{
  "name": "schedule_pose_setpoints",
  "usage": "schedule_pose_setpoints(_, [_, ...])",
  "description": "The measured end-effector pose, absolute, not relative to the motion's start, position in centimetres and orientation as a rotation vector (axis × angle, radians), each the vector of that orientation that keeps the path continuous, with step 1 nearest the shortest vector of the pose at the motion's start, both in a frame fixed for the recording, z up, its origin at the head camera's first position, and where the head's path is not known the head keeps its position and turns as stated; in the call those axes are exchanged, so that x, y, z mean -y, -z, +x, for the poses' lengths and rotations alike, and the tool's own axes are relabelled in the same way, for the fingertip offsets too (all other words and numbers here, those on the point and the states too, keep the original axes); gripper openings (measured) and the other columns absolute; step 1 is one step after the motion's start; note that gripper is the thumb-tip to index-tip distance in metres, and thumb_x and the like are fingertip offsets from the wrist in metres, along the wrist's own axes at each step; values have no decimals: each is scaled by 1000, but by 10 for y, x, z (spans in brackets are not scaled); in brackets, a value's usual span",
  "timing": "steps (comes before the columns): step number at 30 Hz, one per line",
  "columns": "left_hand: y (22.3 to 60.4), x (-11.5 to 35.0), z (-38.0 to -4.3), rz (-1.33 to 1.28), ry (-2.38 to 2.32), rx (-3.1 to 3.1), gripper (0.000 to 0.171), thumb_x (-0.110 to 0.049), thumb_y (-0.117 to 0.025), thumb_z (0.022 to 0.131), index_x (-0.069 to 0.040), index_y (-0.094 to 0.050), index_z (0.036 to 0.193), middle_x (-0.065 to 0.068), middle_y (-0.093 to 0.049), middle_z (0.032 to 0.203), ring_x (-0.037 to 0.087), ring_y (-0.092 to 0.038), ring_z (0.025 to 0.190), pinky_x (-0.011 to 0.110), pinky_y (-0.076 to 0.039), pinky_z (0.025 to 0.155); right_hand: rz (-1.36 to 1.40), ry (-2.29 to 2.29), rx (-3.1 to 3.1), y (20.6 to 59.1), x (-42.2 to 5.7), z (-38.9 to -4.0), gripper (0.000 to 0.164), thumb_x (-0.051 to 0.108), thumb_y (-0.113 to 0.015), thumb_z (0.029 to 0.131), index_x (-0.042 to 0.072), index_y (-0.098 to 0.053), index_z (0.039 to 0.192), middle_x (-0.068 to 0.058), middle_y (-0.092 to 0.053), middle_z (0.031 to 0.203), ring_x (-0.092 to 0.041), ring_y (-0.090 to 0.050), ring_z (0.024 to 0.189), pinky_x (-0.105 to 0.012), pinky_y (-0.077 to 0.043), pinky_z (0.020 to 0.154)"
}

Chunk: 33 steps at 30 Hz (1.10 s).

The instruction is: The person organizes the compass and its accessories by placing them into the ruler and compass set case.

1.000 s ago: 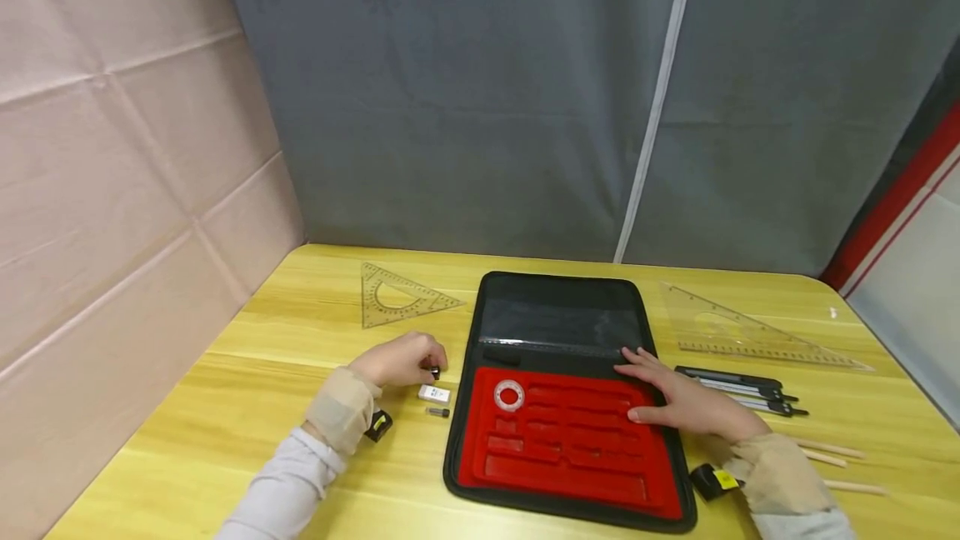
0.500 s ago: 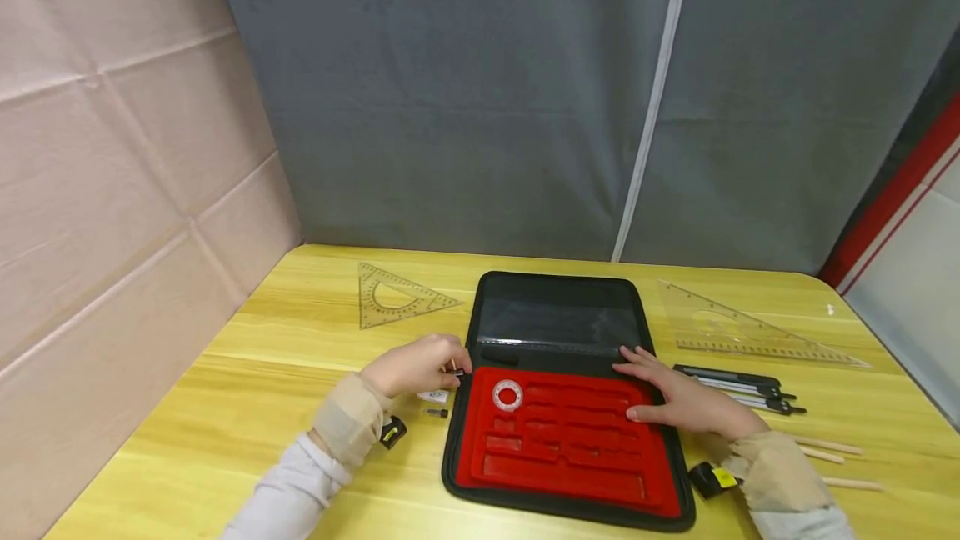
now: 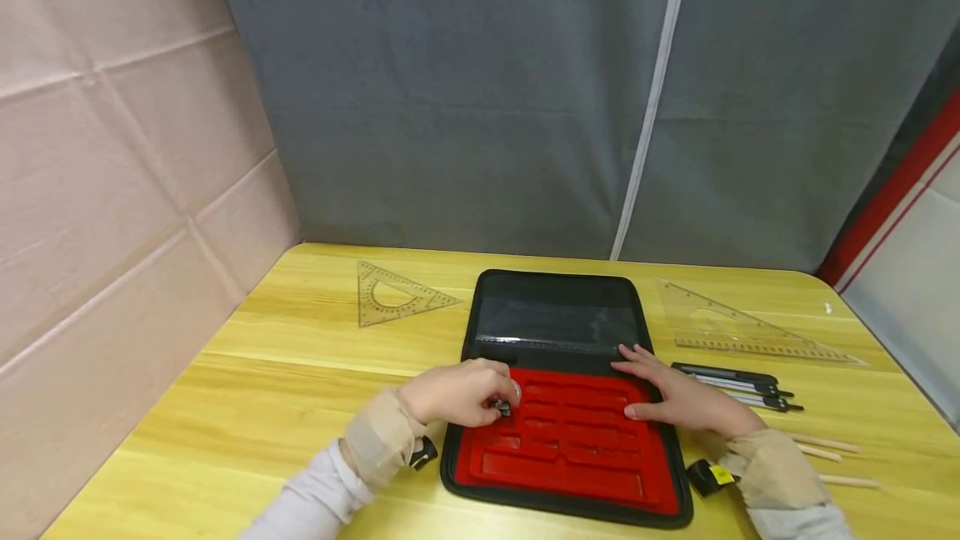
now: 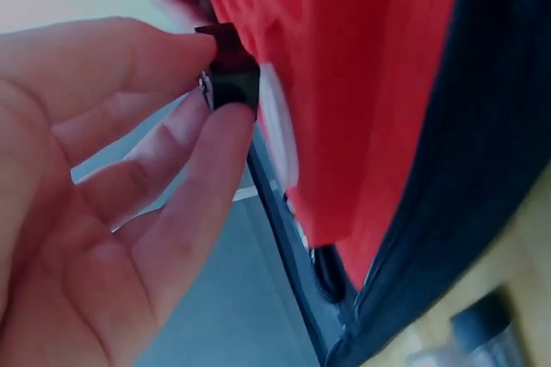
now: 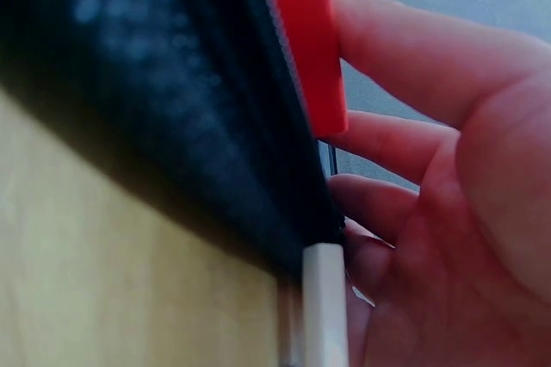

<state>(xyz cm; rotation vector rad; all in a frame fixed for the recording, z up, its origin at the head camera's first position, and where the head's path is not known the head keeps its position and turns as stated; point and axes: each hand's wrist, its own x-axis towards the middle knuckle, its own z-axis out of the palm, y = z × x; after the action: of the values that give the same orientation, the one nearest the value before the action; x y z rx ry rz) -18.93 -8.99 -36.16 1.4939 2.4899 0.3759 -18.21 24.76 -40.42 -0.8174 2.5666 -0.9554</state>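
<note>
My left hand (image 3: pixel 461 392) pinches a small black pencil sharpener (image 4: pixel 232 70) between thumb and fingertips. It hovers over the upper left of the red moulded tray (image 3: pixel 562 477) in an open black zip case (image 3: pixel 562 509). A white ring (image 4: pixel 277 126) lies in the tray right beside the sharpener, mostly covered by the hand in the head view. My right hand (image 3: pixel 678 397) rests with spread fingers on the case's right edge, thumb over the red tray. Below the case edge, a small black-capped tube (image 4: pixel 482 324) shows in the left wrist view.
A clear set square (image 3: pixel 397 297) lies at the back left, and a longer one (image 3: pixel 750 332) at the back right. Compasses (image 3: pixel 742 387) and several pale wooden sticks (image 3: pixel 847 480) lie right of the case. Grey curtain (image 3: pixel 465 107) closes off the back.
My left hand has carried the sharpener rightward from the table, over the case's left edge, to above the red tray. My right hand has stayed in place.
</note>
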Motion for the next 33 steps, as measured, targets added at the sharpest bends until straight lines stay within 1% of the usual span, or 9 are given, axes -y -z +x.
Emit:
schedule_pose_setpoints(5, [368, 85, -187, 1521, -362, -2467, 18, 1, -63, 82, -7, -72, 94, -1, -65, 96, 7, -56, 87, 10, -44, 77, -828, 963, -2570, 404, -248, -183, 65, 28, -71, 86, -5, -48, 137, -35, -22, 150, -60, -11, 135, -74, -24, 98])
schedule_pose_setpoints(8, [371, 83, -187, 1531, -363, -2460, 16, 2, -63, 82, -7, -71, 93, -1, -65, 94, 7, -55, 85, 10, -43, 75, -827, 969, -2568, 404, -247, -184, 66, 28, -71, 86, -5, -48, 137, -35, -22, 150, -60, -11, 135, -75, -23, 99])
schedule_pose_setpoints(11, [373, 82, -185, 1509, -355, -2480, 16, 2, -63, 82, -9, -70, 91, -2, -63, 91, 6, -53, 81, 9, -42, 71, -828, 969, -2564, 403, -247, -184, 66, 29, -71, 86, -6, -48, 136, -35, -22, 150, -60, -11, 135, -75, -23, 99])
schedule_pose_setpoints(15, [374, 82, -182, 1485, -324, -2527, 15, 2, -64, 81, -11, -68, 88, -3, -60, 89, 5, -52, 80, 9, -41, 69, -822, 967, -2563, 403, -246, -184, 66, 29, -71, 86, -5, -48, 137, -35, -22, 150, -60, -11, 135, -75, -23, 99])
schedule_pose_setpoints(18, [376, 84, -180, 1530, -265, -2571, 14, 1, -65, 80, -12, -67, 86, -2, -61, 90, 8, -54, 83, 11, -43, 74, -813, 966, -2561, 403, -246, -184, 66, 29, -71, 86, -5, -48, 137, -35, -22, 151, -59, -10, 136, -74, -22, 99])
schedule_pose_setpoints(22, [379, 85, -176, 1579, -227, -2604, 15, 2, -65, 82, -11, -70, 89, -1, -64, 92, 9, -58, 86, 12, -46, 79, -803, 970, -2553, 402, -246, -184, 66, 29, -71, 86, -5, -48, 137, -35, -21, 151, -59, -10, 136, -75, -22, 99])
schedule_pose_setpoints(25, [379, 85, -175, 1590, -263, -2596, 15, 3, -66, 83, -9, -71, 89, -1, -65, 90, 6, -60, 83, 9, -47, 76, -804, 973, -2552, 402, -246, -184, 66, 29, -71, 86, -5, -48, 137, -35, -21, 151, -59, -10, 136, -75, -22, 99])
schedule_pose_setpoints(30, [379, 87, -179, 1656, -299, -2580, 16, 5, -67, 81, -10, -72, 83, -4, -61, 81, 5, -56, 76, 7, -45, 72, -801, 973, -2552, 402, -246, -183, 66, 29, -71, 86, -5, -47, 137, -35, -21, 151, -59, -10, 136, -74, -23, 99])
schedule_pose_setpoints(33, [379, 86, -180, 1629, -314, -2594, 18, 6, -69, 80, -11, -73, 80, -6, -62, 79, 3, -55, 74, 6, -44, 71, -801, 968, -2556, 404, -246, -182, 66, 29, -71, 86, -5, -48, 137, -34, -21, 151, -59, -11, 136, -74, -24, 99])
